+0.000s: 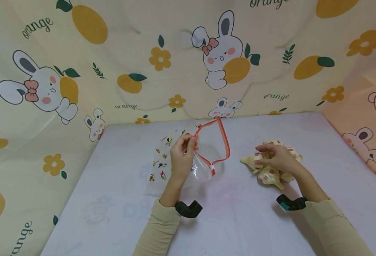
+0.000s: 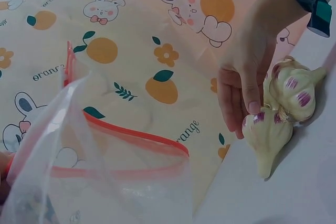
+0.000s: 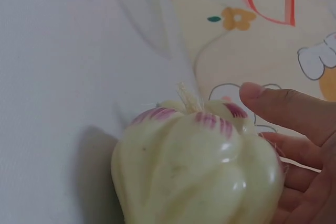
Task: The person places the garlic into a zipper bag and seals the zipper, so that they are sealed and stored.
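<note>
From my head, my left hand (image 1: 183,156) pinched a bag (image 1: 165,165) by its red rim (image 1: 225,138); my right hand (image 1: 279,157), thumb and fingers apart, was over garlic bulbs (image 1: 269,176). From my left wrist, one bulb (image 2: 269,137) lay just below that thumb. From my right, a bulb (image 3: 194,166) sat beside my fingers, contact unclear.

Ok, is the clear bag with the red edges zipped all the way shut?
No, the bag gapes open, its red edges spread apart while the left hand pinches one side.
</note>
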{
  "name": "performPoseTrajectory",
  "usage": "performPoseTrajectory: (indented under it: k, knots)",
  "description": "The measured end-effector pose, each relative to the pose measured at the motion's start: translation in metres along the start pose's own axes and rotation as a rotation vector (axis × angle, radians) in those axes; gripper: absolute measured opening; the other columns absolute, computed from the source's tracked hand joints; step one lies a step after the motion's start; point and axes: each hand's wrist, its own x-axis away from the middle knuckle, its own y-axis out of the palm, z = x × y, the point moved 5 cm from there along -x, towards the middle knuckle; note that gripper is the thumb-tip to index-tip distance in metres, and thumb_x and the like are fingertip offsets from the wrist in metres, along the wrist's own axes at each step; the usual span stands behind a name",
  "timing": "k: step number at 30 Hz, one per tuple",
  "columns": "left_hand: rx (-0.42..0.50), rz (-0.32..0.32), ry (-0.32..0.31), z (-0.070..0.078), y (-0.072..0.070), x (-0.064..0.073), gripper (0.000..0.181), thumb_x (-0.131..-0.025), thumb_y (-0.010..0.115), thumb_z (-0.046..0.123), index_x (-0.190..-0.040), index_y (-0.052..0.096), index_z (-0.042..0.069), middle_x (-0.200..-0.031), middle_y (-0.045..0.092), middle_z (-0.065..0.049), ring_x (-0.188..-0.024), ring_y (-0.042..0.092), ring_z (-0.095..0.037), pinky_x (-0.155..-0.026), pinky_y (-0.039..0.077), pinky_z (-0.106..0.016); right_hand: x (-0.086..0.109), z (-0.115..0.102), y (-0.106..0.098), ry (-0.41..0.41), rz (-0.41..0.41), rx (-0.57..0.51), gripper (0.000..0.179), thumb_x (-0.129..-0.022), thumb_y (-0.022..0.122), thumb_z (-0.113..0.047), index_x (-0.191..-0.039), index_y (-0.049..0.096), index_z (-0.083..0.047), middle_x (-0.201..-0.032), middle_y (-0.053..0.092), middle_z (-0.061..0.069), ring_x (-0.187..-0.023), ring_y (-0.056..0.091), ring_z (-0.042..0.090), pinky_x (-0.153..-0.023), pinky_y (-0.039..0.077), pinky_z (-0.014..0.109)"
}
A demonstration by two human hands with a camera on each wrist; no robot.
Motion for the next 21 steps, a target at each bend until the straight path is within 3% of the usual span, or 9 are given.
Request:
performPoseTrajectory:
  k: [7, 10, 14, 17, 21]
  knots:
    - [0.001, 0.004, -0.005, 0.0003, 0.0001, 0.0005, 0.023, -0.098, 0.056, 0.013, -0.102, 0.061, -0.01, -0.09, 0.062, -0.03, -0.071, 0.058, -0.002, -0.068, 0.052, -0.009, -0.0019, 0.002, 0.0028, -0.004, -0.035, 0.017, 0.06, -0.084, 0.075, -0.027, -0.128, 0.054, 0.007, -0.127, 0.06, 0.029, -0.116, 0.057, 0.043, -0.097, 0.049, 0.055]
    - [-0.003, 0.007, -0.005, 0.0001, 0.0002, 0.0004, 0.023, -0.097, 0.056, 0.012, -0.102, 0.061, -0.009, -0.089, 0.063, -0.028, -0.071, 0.057, -0.001, -0.068, 0.052, -0.009, -0.0036, 0.0036, 0.0033, -0.007, -0.041, 0.047, 0.061, -0.083, 0.076, -0.029, -0.128, 0.055, 0.007, -0.126, 0.061, 0.029, -0.11, 0.058, 0.038, -0.089, 0.052, 0.043]
    - [-0.005, 0.005, -0.005, -0.0003, 0.0004, 0.0003, 0.023, -0.097, 0.056, 0.013, -0.102, 0.061, -0.009, -0.089, 0.062, -0.028, -0.072, 0.057, -0.002, -0.069, 0.053, -0.009, -0.006, 0.0066, 0.0041, -0.001, -0.052, 0.072, 0.063, -0.08, 0.078, -0.03, -0.127, 0.057, 0.005, -0.127, 0.06, 0.029, -0.104, 0.054, 0.032, -0.08, 0.043, 0.027]
    - [-0.005, 0.005, -0.003, 0.0003, 0.0003, 0.0005, 0.023, -0.098, 0.056, 0.013, -0.102, 0.061, -0.009, -0.089, 0.062, -0.028, -0.072, 0.057, -0.002, -0.069, 0.053, -0.009, -0.0064, 0.0074, 0.0049, 0.005, -0.066, 0.073, 0.064, -0.079, 0.079, -0.031, -0.127, 0.057, 0.005, -0.129, 0.057, 0.03, -0.107, 0.053, 0.035, -0.083, 0.045, 0.032]
    - [-0.006, 0.007, 0.001, 0.0013, 0.0003, 0.0008, 0.023, -0.098, 0.056, 0.013, -0.102, 0.061, -0.009, -0.088, 0.062, -0.027, -0.072, 0.057, -0.002, -0.07, 0.053, -0.01, -0.0057, 0.0067, 0.0057, 0.012, -0.083, 0.068, 0.067, -0.078, 0.08, -0.033, -0.128, 0.056, 0.004, -0.13, 0.056, 0.032, -0.117, 0.051, 0.043, -0.094, 0.047, 0.052]
